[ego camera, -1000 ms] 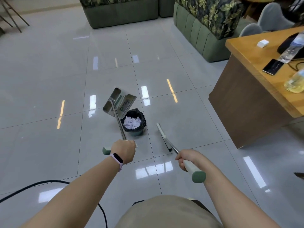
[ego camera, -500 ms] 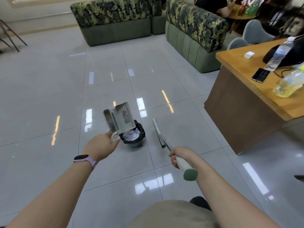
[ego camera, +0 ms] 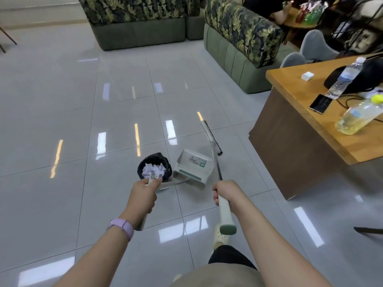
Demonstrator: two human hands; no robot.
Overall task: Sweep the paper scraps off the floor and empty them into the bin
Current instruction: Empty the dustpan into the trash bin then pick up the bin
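Our left grip (ego camera: 143, 195) holds the dustpan (ego camera: 191, 169) handle, our right grip (ego camera: 226, 192) the broom (ego camera: 213, 141), beside the scrap-filled bin (ego camera: 154, 165).

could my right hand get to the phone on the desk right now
Probably not as things stand. Your right hand grips the broom handle, so it isn't free. The phone lies on the desk, up and to the right. Nothing blocks the path, but you'd need to let go first.

- The glossy grey tiled floor (ego camera: 62, 112) carries the black bin (ego camera: 143, 165), with white paper scraps (ego camera: 153, 169) inside.
- The metal dustpan (ego camera: 191, 167) rests just beside the bin.
- Green sofas (ego camera: 238, 59) stand farther back.
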